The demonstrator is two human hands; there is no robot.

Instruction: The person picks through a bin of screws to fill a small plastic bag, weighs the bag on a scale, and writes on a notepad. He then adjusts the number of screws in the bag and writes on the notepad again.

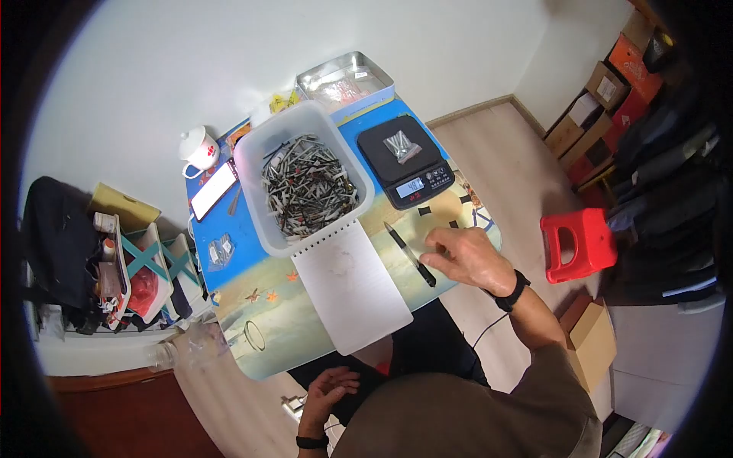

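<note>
So from my seat the right hand [477,263] was hanging over the near right part of the table [252,343], fingers loosely bent, thumb apart, and nothing in the grip that I could see. The pen [411,256] lay right beside those fingertips, slantwise between the pad [355,301] and the hand. Couldn't swear there was no contact, but it definitely wasn't being held. My left hand [332,388] was down by the lap, half curled and looking empty too.

I figured the pen for light and stiff, smooth enough to roll if nudged, so I'd have pinched it across the middle of the barrel, thumb one side, fingers the other.

The little bag [402,146] sat on the scale [374,149], with slim pale pieces showing through the clear film. Digits were lit, too small for me to trust. I guessed the bag was light, floppy and a bit slippery; best hold would be a loose edge of film, no squeezing the contents.

The tub [252,164] left of the scale held a heap of thin parts [309,187]. Probably heavy, so I'd want both hands under opposite rims for that one.
</note>
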